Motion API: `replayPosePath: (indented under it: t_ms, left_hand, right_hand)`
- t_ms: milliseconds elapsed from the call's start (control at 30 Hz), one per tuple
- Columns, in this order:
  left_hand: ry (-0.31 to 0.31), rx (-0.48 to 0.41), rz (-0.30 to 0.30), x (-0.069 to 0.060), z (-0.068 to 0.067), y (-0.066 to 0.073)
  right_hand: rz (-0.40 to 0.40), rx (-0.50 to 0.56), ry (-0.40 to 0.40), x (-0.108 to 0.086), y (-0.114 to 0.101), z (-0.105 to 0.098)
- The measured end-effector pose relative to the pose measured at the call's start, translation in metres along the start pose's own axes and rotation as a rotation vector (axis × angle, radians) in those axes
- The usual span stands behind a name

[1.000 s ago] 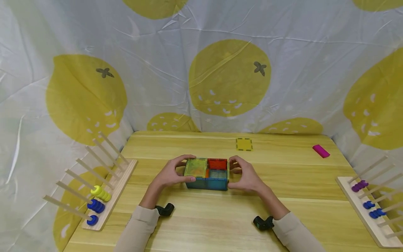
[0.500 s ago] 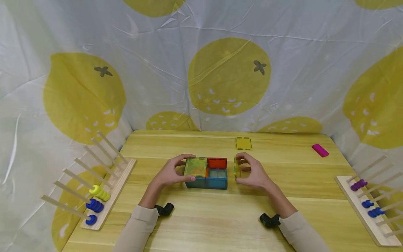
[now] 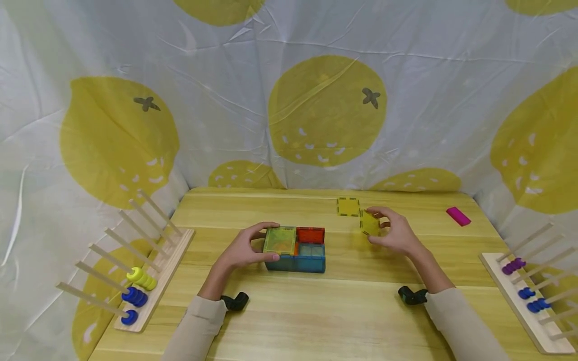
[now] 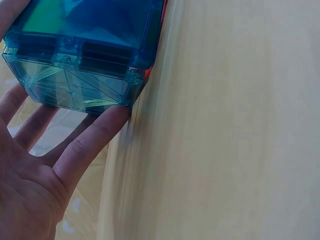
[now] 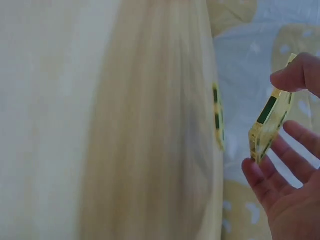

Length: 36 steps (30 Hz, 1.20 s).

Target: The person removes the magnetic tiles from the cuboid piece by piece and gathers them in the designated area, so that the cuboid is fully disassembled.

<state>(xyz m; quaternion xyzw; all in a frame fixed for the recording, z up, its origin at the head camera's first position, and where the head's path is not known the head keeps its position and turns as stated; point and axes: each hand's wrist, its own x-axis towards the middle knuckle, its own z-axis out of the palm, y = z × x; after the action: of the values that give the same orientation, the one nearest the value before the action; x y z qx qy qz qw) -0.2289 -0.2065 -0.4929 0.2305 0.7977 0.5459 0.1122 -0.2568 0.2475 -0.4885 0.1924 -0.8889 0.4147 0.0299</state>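
Observation:
A small box of translucent magnetic tiles [image 3: 309, 264] stands on the table, blue in front with a red tile [image 3: 311, 234] at the back right. Its left half is topped by a yellow-green tile [image 3: 280, 240]; the right half is uncovered above. My left hand [image 3: 241, 247] grips the box's left end, thumb in front and fingers behind. To the right of the box, my right hand [image 3: 397, 233] holds a tilted yellow square magnetic tile [image 3: 369, 223] by its edges, between thumb and fingertips, as the right wrist view also shows. Another yellow tile [image 3: 347, 206] lies flat nearby.
Wooden peg racks with coloured rings stand at either side, one on the left [image 3: 173, 255] and one on the right [image 3: 519, 296]. A magenta block [image 3: 458, 216] lies at the back right. A lemon-print cloth [image 3: 226, 125] hangs behind the table.
My right hand has drawn the yellow tile off the box's right end and carried it right and back, toward the flat yellow tile. My left hand stays on the box.

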Motion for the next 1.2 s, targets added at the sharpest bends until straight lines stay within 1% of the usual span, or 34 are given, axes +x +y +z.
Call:
replayPosePath:
  t_ms: [133, 233, 367, 467, 667, 733, 900, 1033, 1200]
  left_hand:
    - [-0.003, 0.000, -0.006, -0.001, 0.001, 0.000]
    - [-0.001, 0.003, -0.011, -0.002, 0.001, 0.000]
    - [-0.003, 0.008, -0.019, -0.004, 0.001, -0.001]
    - [-0.005, 0.007, -0.018, -0.005, 0.000, -0.003]
    - [-0.002, 0.015, -0.019, -0.003, -0.002, -0.001]
    - [-0.002, 0.014, -0.019, -0.003, -0.002, 0.000]
    - [-0.009, 0.005, -0.014, -0.002, -0.001, -0.001]
    - [-0.011, 0.000, -0.010, -0.001, -0.001, -0.001]
    - [-0.007, 0.008, -0.007, 0.000, -0.001, -0.001]
  right_hand:
    - [0.024, -0.048, -0.002, 0.006, 0.014, -0.015]
    - [0.055, -0.059, 0.003, 0.009, 0.023, -0.021]
    - [0.087, -0.088, -0.002, 0.014, 0.034, -0.020]
    - [0.101, -0.119, -0.024, 0.020, 0.039, -0.019]
    - [0.112, -0.174, -0.073, 0.038, 0.047, -0.022]
    - [0.117, -0.195, -0.079, 0.042, 0.049, -0.022]
    - [0.133, -0.220, -0.090, 0.046, 0.051, -0.022]
    - [0.108, -0.232, -0.089, 0.047, 0.050, -0.022]
    - [0.049, -0.257, -0.078, 0.050, 0.052, -0.023]
